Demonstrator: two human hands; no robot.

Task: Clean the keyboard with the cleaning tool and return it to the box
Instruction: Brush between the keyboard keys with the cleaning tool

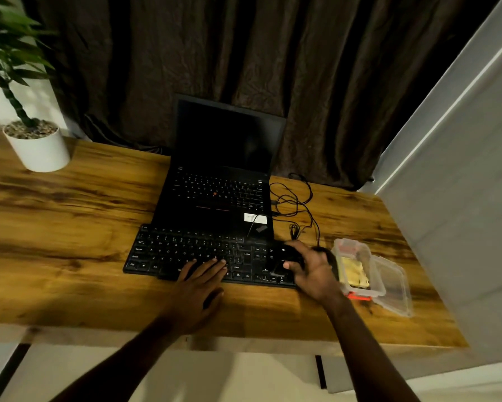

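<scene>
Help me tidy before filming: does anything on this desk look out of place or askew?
The cable lies in loose tangled loops right of the laptop, one strand crossing its palm rest. The clear box sits open, lid flipped aside. Nothing looks spilled or damaged.

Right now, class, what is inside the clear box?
A yellow cloth-like pad lies inside the clear box, whose lid is open. Anything beneath the pad is covered.
</scene>
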